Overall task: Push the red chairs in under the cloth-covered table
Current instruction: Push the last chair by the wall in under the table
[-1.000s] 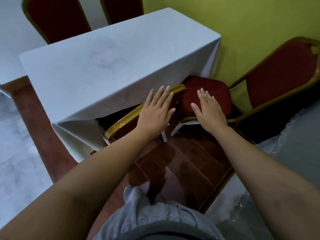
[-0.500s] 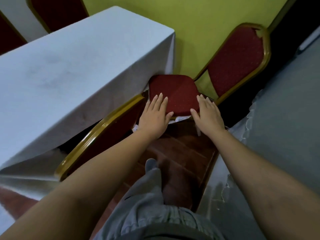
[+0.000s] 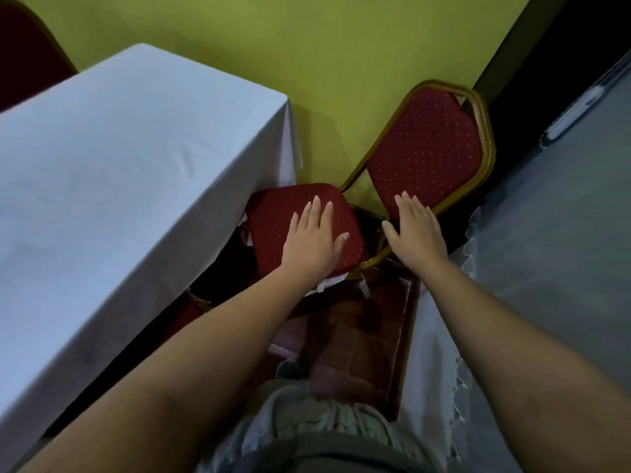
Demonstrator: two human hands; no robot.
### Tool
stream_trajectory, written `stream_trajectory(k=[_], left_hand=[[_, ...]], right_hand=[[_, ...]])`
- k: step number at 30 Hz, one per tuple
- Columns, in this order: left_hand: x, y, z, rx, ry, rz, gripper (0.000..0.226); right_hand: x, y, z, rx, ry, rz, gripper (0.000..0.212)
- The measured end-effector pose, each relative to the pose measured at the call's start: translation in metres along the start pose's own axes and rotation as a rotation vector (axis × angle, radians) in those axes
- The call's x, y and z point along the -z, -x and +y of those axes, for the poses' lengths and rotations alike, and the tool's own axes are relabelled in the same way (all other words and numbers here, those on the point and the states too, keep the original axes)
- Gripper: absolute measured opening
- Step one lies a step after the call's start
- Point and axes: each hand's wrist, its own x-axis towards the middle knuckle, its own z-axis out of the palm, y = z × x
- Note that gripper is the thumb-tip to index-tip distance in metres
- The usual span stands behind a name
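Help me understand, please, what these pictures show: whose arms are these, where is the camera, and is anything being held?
There is no machine here. These are a person's two bare arms, filmed by one wide-angle camera worn on the head, which looks forward and down. That is why the arms come in from the bottom of the picture. On the left stands a table covered with a white cloth. Beside its corner, near the green wall, is a red chair with a gold frame. Its seat sticks out past the cloth. The left hand lies flat on the seat, fingers straight. The right hand, also flat, is at the lower edge of the backrest. Neither hand grips anything; they look set to push the chair.
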Motion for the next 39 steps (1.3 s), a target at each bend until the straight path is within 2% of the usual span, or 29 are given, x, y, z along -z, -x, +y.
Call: stream_trajectory(k=[9,19,34,39], left_hand=[[-0.011,-0.054,-0.015,-0.028,0.043,-0.075,0.071],[-0.03,-0.103,0.002,-0.011,0.08,-0.094,0.071],[-0.076,-0.247,0.144,0.015,0.218,-0.097,0.074],[-0.092,-0.286,0.188,-0.001,0.262,-0.093,0.077]], right_hand=[[0.003,-0.063,0.011,-0.083,0.023,0.062,0.061],[0.007,-0.129,0.048,-0.077,0.042,0.088,0.06],[0.066,-0.294,0.181,0.044,0.214,0.094,0.062],[0.075,-0.342,0.2,0.077,0.207,0.01,0.062]])
